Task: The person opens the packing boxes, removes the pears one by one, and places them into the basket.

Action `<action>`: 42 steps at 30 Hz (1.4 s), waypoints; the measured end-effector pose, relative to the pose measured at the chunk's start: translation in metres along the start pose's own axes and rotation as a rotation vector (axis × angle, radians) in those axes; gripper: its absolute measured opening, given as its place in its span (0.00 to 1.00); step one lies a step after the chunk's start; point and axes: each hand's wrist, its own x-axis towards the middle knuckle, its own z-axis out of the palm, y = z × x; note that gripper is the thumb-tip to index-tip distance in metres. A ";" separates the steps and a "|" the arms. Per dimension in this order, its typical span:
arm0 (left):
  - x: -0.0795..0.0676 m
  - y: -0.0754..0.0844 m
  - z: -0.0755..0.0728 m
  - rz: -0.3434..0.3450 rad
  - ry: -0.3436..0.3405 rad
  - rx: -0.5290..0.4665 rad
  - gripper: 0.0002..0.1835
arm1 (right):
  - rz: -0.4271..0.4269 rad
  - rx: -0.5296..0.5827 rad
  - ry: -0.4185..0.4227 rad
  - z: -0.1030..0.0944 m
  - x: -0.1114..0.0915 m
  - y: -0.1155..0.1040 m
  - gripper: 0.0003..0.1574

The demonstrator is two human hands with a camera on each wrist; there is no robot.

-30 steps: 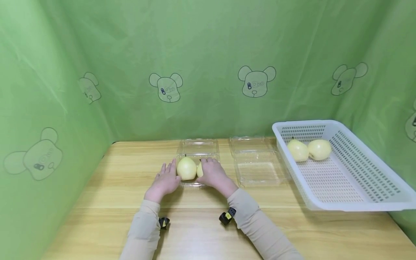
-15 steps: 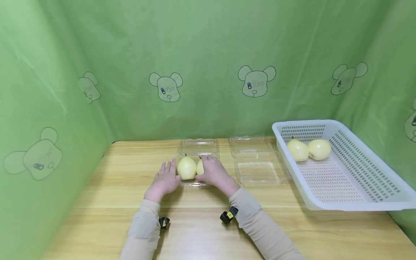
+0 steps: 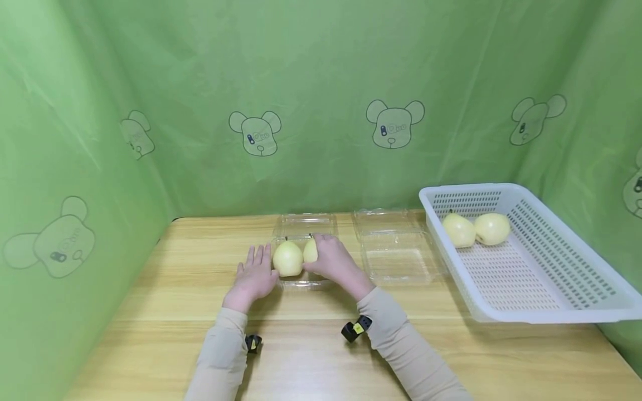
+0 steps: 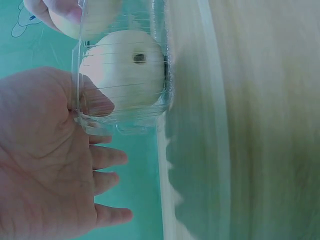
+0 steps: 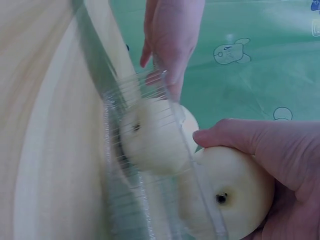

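A pale yellow pear [image 3: 288, 259] sits in the left side of a clear plastic clamshell box [image 3: 301, 285], its lid lying back. Beside it, my right hand [image 3: 335, 260] grips a second pear [image 5: 230, 192], thumb on one side; the hand partly covers this pear in the head view. The right wrist view shows it at the box's rim, close against the first pear. My left hand [image 3: 254, 277] stays at the box's left side with straight, spread fingers. In the left wrist view its thumb [image 4: 96, 98] reaches behind the clear wall near the first pear.
A second clear clamshell box [image 3: 398, 262] stands with its lid back, to the right. Beyond it, a white perforated basket [image 3: 531, 317] holds two pears [image 3: 491, 229]. A green curtain [image 3: 321, 178] encloses the wooden table [image 3: 301, 356] at the back and sides.
My right hand has shifted slightly up and back with its pear, which shows a little higher and more fully. The left hand and the first pear have hardly moved.
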 end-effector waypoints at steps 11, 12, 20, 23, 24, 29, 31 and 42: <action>-0.001 0.000 -0.001 0.004 0.002 -0.005 0.38 | 0.022 0.046 0.003 -0.013 -0.003 -0.005 0.53; -0.001 0.000 -0.001 0.005 0.000 -0.005 0.38 | 0.025 0.053 0.003 -0.014 -0.003 -0.005 0.54; -0.002 0.001 -0.001 0.006 -0.011 -0.015 0.38 | 0.038 0.073 0.028 -0.024 -0.006 -0.005 0.55; -0.002 0.001 -0.002 0.002 -0.016 -0.020 0.39 | 0.035 0.077 0.036 -0.028 -0.006 -0.004 0.56; -0.002 0.001 -0.002 0.004 -0.014 -0.023 0.39 | 0.034 0.079 0.038 -0.030 -0.006 -0.004 0.56; -0.001 0.001 -0.003 0.005 -0.013 -0.027 0.39 | 0.043 0.081 0.041 -0.036 -0.006 -0.002 0.56; 0.000 0.000 -0.002 0.005 -0.011 -0.024 0.39 | 0.044 0.080 0.042 -0.039 -0.006 0.000 0.56; 0.001 0.000 -0.001 0.003 -0.016 -0.017 0.39 | 0.065 0.098 0.035 -0.056 -0.007 0.009 0.55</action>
